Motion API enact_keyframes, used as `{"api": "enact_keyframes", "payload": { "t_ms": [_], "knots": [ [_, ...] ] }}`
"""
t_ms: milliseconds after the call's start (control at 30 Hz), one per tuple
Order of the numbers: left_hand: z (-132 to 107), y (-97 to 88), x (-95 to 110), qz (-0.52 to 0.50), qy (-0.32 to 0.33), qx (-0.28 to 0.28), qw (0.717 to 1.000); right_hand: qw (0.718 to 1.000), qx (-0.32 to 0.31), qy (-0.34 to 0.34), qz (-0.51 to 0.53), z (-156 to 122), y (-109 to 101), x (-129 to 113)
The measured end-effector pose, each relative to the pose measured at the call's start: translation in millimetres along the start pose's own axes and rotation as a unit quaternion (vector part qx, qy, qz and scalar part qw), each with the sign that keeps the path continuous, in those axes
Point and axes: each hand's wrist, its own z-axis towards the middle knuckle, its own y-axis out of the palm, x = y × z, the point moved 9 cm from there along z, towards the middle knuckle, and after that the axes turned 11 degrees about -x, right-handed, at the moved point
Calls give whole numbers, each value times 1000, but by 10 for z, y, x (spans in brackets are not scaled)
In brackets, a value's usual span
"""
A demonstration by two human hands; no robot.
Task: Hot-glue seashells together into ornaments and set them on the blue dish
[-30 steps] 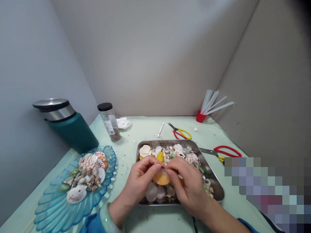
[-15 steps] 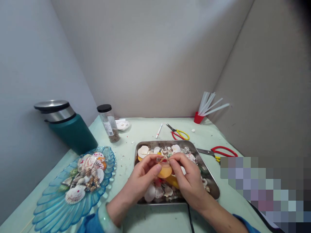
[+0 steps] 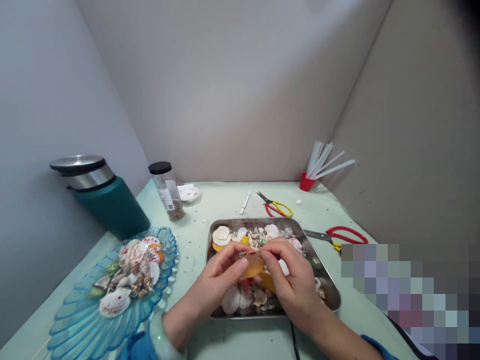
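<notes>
Both my hands meet over a steel tray (image 3: 330, 287) filled with several seashells. My left hand (image 3: 219, 280) and my right hand (image 3: 292, 280) pinch the same orange scallop shell (image 3: 252, 266) between their fingertips, holding it just above the shells in the tray. A second orange shell (image 3: 268, 281) shows below my right fingers. To the left stands a blue glass shell-shaped dish (image 3: 80, 315) holding several sorted shells.
A teal flask with a steel lid (image 3: 101, 197) and a black-capped jar (image 3: 167, 191) stand at back left. A white marker (image 3: 246, 202), yellow-handled scissors (image 3: 277, 206), red-handled scissors (image 3: 337, 235) and a red cup of white sticks (image 3: 311, 177) lie behind the tray. A blurred patch covers the right front.
My hands have turned the orange shell between the fingertips and lowered it a little toward the tray. The view shifted slightly.
</notes>
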Motion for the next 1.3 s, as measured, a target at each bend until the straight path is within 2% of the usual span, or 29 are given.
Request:
{"api": "enact_keyframes", "payload": {
  "t_ms": [133,233,333,433,667,767,900,1100,1200,1300],
  "knots": [
    [-3,-2,43,52,8,26,998,1000,0,-12,-29,-5,27,-23],
    [-10,-7,42,70,9,39,997,998,-25,2,-56,13,84,-8],
    [-3,32,35,78,12,21,997,995,-58,4,-78,20,143,-11],
    [4,50,25,85,16,10,996,993,-73,-21,-96,11,174,-54],
    [2,36,-18,98,3,18,995,984,-76,-43,-158,-11,201,-82],
    [-3,34,10,109,10,24,994,988,-80,-33,-130,5,199,-70],
    [-22,19,78,164,16,40,985,994,-100,18,-50,46,196,-3],
    [-37,41,132,220,17,36,975,986,-144,75,40,67,233,77],
    [-37,49,149,228,14,38,973,984,-145,89,50,74,237,99],
    [-38,72,161,213,16,32,976,990,-117,72,32,77,201,73]
  ]
}}
